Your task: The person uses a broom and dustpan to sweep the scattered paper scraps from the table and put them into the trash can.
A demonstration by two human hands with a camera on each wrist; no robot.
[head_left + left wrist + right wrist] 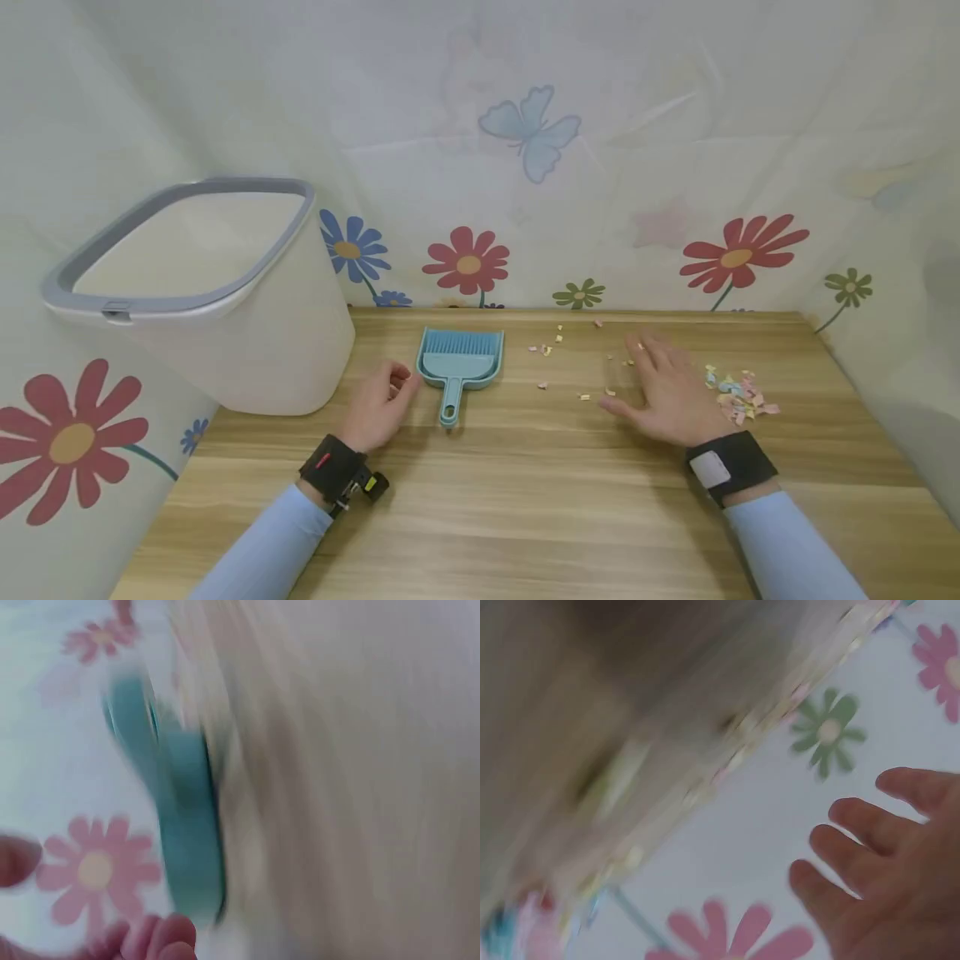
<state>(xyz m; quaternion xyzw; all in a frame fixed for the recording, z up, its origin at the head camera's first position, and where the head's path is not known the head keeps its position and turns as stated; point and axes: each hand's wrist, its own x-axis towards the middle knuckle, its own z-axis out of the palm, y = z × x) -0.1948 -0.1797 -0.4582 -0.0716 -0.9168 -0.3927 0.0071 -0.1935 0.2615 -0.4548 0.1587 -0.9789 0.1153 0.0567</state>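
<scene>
A small teal dustpan with its brush (459, 365) nested in it lies near the table's middle, handle toward me. My left hand (378, 407) is just left of it, fingers loosely curled and holding nothing. In the left wrist view the teal set (191, 825) is blurred beyond the fingertips. My right hand (670, 398) is spread low over the table, thumb out to the left, among scattered paper scraps (546, 350). Right of that hand is a small heap of pink, yellow and blue scraps (741, 398). The right wrist view shows the right fingers straight and slightly apart.
A white bin (300, 333) with a grey rim stands open at the left of the wooden table (510, 500), close to my left hand. A sheet printed with flowers and a butterfly (531, 133) hangs behind the table and along its sides.
</scene>
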